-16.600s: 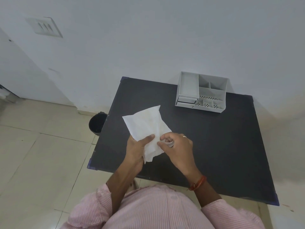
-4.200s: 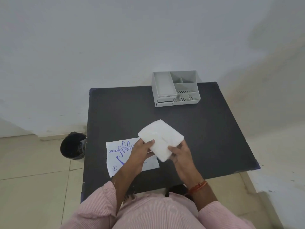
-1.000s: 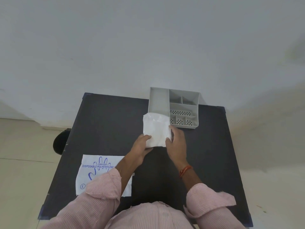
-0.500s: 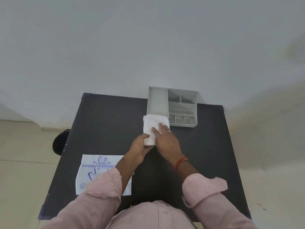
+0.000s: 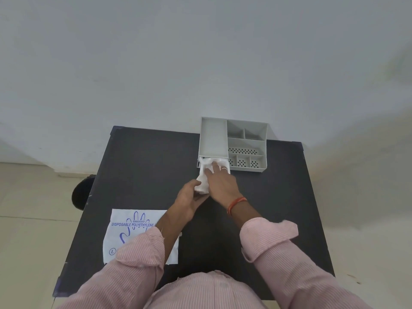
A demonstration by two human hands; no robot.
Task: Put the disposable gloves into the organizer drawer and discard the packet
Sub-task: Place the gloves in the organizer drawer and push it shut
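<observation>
Now the crinkly white gloves (image 5: pixel 204 175) poke into the drawer (image 5: pixel 198 163) of the boxy grey plastic organizer (image 5: pixel 245 143) at twelve o'clock on the matte black table (image 5: pixel 145 163). The left hand (image 5: pixel 188 197) grips their near end, and the right hand (image 5: pixel 220 184) presses down with straight fingers. The flat printed packet (image 5: pixel 133 230) lies at seven o'clock.

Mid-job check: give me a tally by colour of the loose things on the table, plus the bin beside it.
White: 2 (glove stack, packet)
Grey: 1 (organizer)
Black: 1 (bin)
Total: 4
</observation>
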